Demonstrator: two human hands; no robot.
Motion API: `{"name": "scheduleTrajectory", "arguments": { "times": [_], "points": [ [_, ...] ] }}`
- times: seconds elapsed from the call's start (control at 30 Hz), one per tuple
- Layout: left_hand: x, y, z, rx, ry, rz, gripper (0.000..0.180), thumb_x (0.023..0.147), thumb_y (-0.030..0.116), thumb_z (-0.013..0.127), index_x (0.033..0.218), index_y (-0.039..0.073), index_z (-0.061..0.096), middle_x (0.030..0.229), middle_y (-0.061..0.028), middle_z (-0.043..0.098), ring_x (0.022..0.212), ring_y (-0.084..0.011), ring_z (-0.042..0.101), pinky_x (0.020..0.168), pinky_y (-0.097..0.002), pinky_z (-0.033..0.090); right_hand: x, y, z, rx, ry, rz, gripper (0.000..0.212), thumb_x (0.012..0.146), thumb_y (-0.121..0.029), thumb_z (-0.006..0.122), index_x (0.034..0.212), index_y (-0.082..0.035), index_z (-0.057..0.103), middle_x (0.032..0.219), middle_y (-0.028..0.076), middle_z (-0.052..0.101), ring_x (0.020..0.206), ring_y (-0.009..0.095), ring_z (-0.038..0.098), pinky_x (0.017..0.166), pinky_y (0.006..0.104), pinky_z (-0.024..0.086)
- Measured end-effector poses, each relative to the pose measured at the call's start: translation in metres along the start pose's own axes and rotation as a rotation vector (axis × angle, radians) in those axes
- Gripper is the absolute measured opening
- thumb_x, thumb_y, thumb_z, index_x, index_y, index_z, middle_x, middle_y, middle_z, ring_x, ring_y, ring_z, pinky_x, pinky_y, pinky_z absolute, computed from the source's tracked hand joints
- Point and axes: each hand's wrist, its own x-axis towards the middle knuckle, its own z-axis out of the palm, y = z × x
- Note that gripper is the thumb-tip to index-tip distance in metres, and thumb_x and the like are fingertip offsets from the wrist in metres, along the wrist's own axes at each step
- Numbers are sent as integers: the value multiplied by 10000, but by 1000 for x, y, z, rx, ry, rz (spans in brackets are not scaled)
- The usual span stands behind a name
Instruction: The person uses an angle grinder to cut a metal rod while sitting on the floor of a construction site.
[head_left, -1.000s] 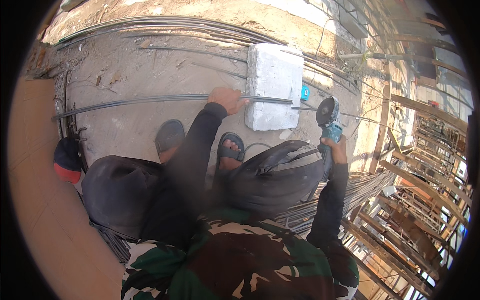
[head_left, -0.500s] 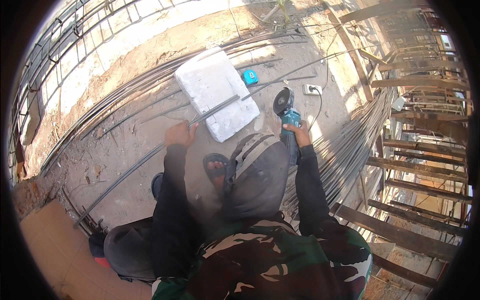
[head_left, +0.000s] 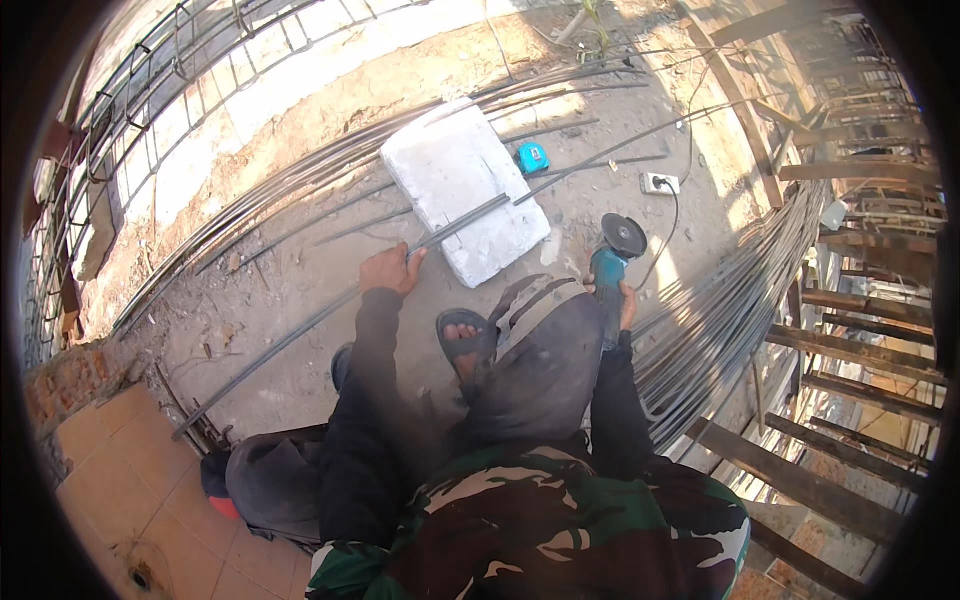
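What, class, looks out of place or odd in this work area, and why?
The white power socket lies on dusty ground with a plug in it, an odd spot for electrics. An open sandal leaves toes bare near the grinder.

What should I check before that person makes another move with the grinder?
1. Left hand steadying the rods: ok, gripping them.
2. Rods' ends over the white block: ok.
3. Right hand on the grinder: ok, holding its body.
4. Disc apart from the rods: ok.
5. Disc stopped: cannot tell from a still picture.
6. Hand protection: not ok, both hands are bare.
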Motion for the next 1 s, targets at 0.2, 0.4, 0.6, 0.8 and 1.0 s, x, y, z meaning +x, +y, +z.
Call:
{"name": "scheduleTrajectory", "arguments": {
  "times": [0.2, 0.4, 0.6, 0.8, 1.0],
  "points": [
    [-1, -2, -1, 3, -5, -22, 480, 933, 509, 497, 852, 55, 628, 712, -201, 652, 712, -388, 650, 643, -478, 496, 10, -9, 31, -467, 239, 27, 563, 841, -425, 587, 1086, 81, 556, 862, 183, 640, 704, 275, 640, 635, 361, 550],
    [5, 9, 11, 0, -9, -14, 481, 932, 509, 499, 850, 53, 628, 699, -197, 649, 700, -386, 649, 628, -479, 494, 46, -26, -8, -328, 184, 2, 527, 827, -434, 593, 1024, 55, 584, 806, 164, 653, 659, 255, 648, 599, 347, 550],
    [-4, -7, 1, 33, 0, -24, 519, 930, 546, 474, 859, 56, 629, 702, -181, 660, 681, -363, 660, 620, -476, 510, 106, -24, -37, -584, 236, -38, 496, 777, -393, 637, 1012, 42, 592, 816, 161, 669, 672, 272, 659, 613, 363, 560],
    [0, 1, -5, 21, -40, 0, 524, 930, 560, 480, 871, 57, 613, 731, -175, 667, 703, -363, 664, 628, -472, 520, 126, -33, -82, -592, 238, -92, 450, 785, -374, 618, 1008, 17, 603, 829, 151, 675, 700, 280, 663, 647, 383, 552],
    [4, -7, 10, 23, -5, 74, 505, 924, 543, 517, 927, 39, 562, 855, -159, 642, 762, -358, 656, 647, -459, 524, 120, -22, -70, -432, 363, -11, 425, 792, -399, 623, 986, -22, 599, 814, 123, 653, 697, 270, 645, 653, 382, 538]
  ]
}}
